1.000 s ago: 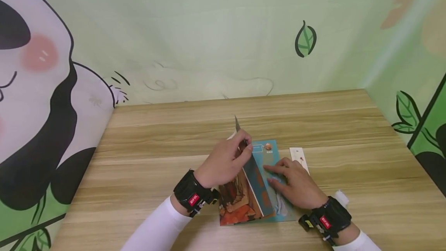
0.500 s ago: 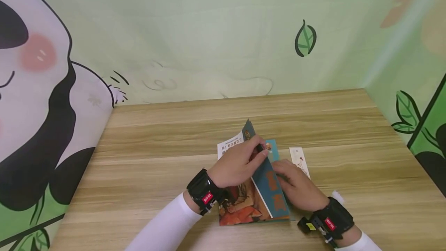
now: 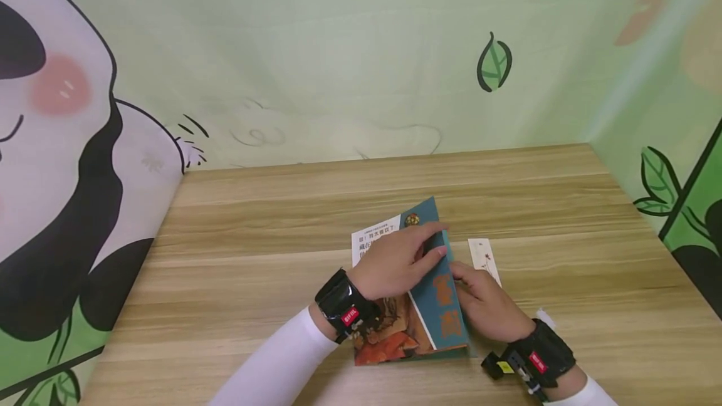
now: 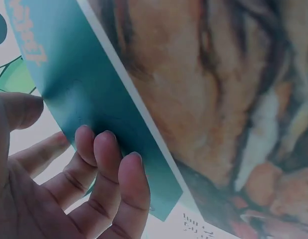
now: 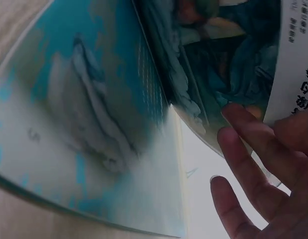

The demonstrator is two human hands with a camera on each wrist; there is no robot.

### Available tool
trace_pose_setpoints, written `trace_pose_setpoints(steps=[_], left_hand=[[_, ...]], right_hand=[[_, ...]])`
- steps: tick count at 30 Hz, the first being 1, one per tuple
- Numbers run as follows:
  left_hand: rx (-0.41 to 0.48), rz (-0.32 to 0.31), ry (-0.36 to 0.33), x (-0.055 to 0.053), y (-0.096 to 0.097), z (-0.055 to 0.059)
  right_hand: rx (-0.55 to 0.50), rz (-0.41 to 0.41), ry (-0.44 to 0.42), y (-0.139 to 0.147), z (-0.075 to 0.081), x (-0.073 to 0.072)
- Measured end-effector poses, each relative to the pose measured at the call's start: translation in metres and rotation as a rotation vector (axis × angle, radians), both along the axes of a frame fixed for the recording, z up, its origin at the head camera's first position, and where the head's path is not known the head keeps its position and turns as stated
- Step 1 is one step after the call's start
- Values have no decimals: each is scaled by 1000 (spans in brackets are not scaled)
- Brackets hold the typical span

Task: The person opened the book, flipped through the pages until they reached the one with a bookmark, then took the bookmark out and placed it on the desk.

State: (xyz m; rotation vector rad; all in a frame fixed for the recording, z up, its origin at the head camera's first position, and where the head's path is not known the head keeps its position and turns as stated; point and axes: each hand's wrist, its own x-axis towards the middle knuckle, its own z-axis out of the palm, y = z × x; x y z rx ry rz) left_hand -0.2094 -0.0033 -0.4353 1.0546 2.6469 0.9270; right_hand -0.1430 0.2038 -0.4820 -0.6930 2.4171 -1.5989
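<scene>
A book (image 3: 395, 331) lies on the wooden table, its front cover bearing a painting and a blue strip (image 3: 437, 306). Over the cover, my left hand (image 3: 395, 262) reaches across, index finger and thumb at the raised right edge. The left wrist view shows its fingertips (image 4: 106, 142) against the teal strip (image 4: 114, 84), fingers relaxed. My right hand (image 3: 491, 309) is at the book's right side, partly hidden by the cover. In the right wrist view, its loosely bent fingers (image 5: 251, 164) overlap a pictured inside page (image 5: 204, 64), opposite a blue page (image 5: 104, 104).
A narrow white card with small printed flowers (image 3: 484, 255) lies just right of the book. The table (image 3: 282, 205) meets a light green backdrop (image 3: 316, 80) with a panda and leaves drawn on it. A small white object (image 3: 546, 318) shows behind the right wrist strap.
My left hand has moved right, swinging the lifted cover down over the blue page; its pinch on the cover has loosened. My right hand's fingers have gone behind the cover's edge.
</scene>
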Motion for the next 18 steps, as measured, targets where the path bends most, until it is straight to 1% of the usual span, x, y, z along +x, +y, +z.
trace_pose_setpoints(steps=[3, 7, 10, 13, 16, 18], left_hand=[[-14, -11, -5, 2, -2, -1], [-16, -25, -8, 4, -6, -5], [-23, -23, -21, 6, -11, -10], [-53, -15, -32, 9, -18, -15], [-101, -11, -23, 12, -25, -20], [-134, -15, -11, 14, -30, -24]], right_hand=[[10, -22, -6, 0, -1, 0], [38, -77, 13, 1, -1, -1], [66, -126, 24, 0, 0, -2], [96, -180, 39, 1, 2, -3], [139, -249, 54, 3, 5, -4], [159, -292, 48, 4, 7, -5]])
